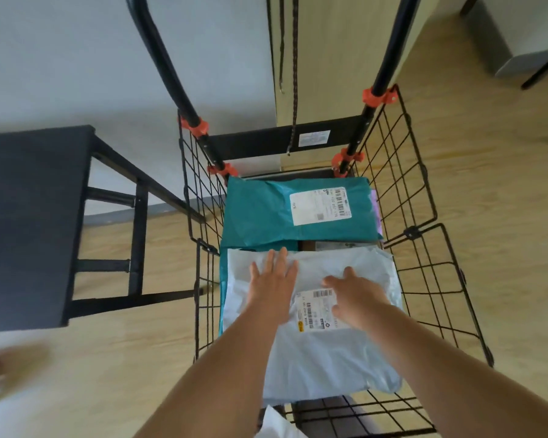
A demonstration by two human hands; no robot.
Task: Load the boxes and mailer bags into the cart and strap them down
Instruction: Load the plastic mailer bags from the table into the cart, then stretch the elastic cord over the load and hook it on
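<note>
The wire cart holds a teal mailer and a white mailer.

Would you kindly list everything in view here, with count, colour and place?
cart: one, black wire, centre
clamps: four, orange, on the cart's posts
teal bag: one, teal with white label, far end of cart
white bag: one, pale with white label, near end of cart
box: one, brown, barely showing between the bags
cord: two strands, dark, hanging above the cart's back panel
table: one, black, left of cart
left hand: one, flat on white bag
right hand: one, resting on white bag's label
</note>
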